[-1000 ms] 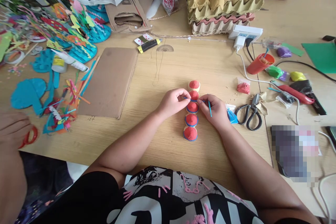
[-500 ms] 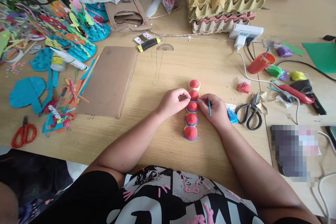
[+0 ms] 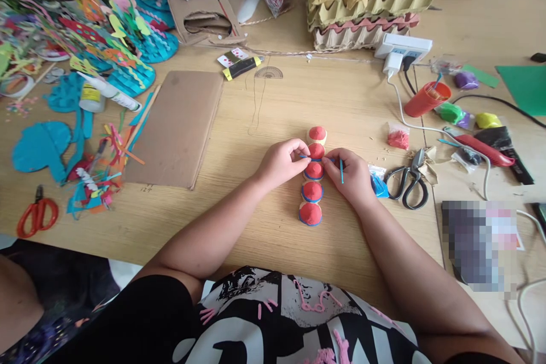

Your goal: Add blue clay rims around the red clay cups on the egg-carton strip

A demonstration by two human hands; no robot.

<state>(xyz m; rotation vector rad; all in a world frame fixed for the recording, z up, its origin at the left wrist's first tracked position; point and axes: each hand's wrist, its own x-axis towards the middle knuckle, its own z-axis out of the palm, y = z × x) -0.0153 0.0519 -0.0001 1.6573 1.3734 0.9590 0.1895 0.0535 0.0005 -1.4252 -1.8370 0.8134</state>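
A row of red-topped egg-carton cups [image 3: 312,191] stands upright in front of me, joined in a line. Blue clay rings the rims of the three nearest cups; the farthest one [image 3: 317,134] shows a bare pale rim. At the second cup from the far end, a thin blue clay strip [image 3: 314,160] runs along the near edge. My left hand [image 3: 282,162] pinches its left end, fingers closed. On the other side, my right hand [image 3: 350,175] is closed at the strip's right end, and a thin blue stick [image 3: 342,172] pokes out between its fingers.
Black-handled scissors [image 3: 408,181] and a packet of blue clay [image 3: 379,185] lie right of my right hand. A cardboard sheet [image 3: 173,131] is at left, with red scissors [image 3: 37,213] beyond. Egg trays [image 3: 367,5], a power strip [image 3: 403,48] and a red cup [image 3: 426,99] stand farther back.
The camera view has shifted slightly. Both hands stay at the second cup, and the blue strip now shows more clearly along its near edge.
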